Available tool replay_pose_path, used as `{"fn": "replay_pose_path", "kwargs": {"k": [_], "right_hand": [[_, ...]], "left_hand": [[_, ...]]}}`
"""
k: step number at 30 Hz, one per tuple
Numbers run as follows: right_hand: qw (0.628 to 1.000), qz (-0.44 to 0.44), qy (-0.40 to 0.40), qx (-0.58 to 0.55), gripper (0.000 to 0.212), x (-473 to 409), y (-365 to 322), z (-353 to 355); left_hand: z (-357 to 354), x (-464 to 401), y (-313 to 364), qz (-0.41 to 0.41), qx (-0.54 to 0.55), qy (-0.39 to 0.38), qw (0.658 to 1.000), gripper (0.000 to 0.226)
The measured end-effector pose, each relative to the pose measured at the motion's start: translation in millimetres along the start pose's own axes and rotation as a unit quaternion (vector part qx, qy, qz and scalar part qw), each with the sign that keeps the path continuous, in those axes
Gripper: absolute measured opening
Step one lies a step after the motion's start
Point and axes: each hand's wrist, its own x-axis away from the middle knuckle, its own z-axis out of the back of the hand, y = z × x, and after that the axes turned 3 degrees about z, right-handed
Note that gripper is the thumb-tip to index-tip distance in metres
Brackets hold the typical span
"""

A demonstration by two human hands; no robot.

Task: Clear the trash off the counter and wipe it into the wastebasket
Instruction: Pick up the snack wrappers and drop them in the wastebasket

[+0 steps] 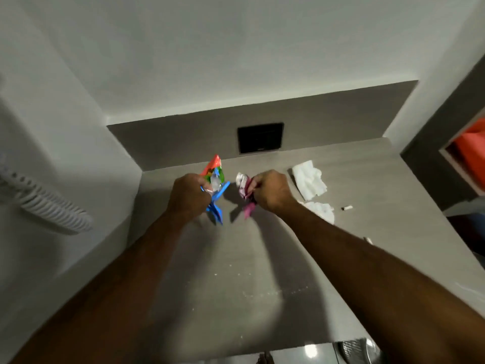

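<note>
My left hand [187, 195] is closed around a bunch of colourful wrappers [216, 179], orange, green and blue, held above the grey counter [236, 285]. A hand's width to the right, my right hand [271, 191] grips a crumpled pink and white wrapper [244, 189]. A crumpled white tissue [309, 183] lies on the counter just right of my right hand. A second white tissue [322, 210] sits beside my right forearm. A small white butt-like scrap [347, 208] lies further right. Fine white crumbs [262, 292] are scattered over the near counter.
A black wall plate [260, 137] sits on the backsplash behind the hands. A white coiled cord [44, 206] hangs on the left wall. An orange item [469, 151] fills a niche at the right. A grey mesh wastebasket rim [354, 349] shows below the counter's front edge.
</note>
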Motion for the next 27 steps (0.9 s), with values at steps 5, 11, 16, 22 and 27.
{"fn": "replay_pose_path", "kwargs": {"k": [5,11,16,22,27], "right_hand": [[0.929,-0.073,0.214,-0.292,0.042,98,48,82],[0.84,-0.041,0.289,-0.457,0.039,293,154,191],[0.863,-0.184,0.381,-0.276,0.061,421,305,175],[0.884,-0.323,0.296,-0.166,0.024,444,490,40],[0.866,-0.429,0.199,-0.164,0.031,415,595,-50]], "left_hand": [[-12,73,113,-0.033,0.176,0.02,0.984,0.03],[-98,217,251,-0.105,0.296,-0.106,0.944,0.038],[-241,335,287,-0.093,0.257,-0.303,0.913,0.032],[-475,350,240,0.039,0.123,-0.36,0.924,0.017],[-643,339,195,0.154,0.082,-0.371,0.912,0.015]]}}
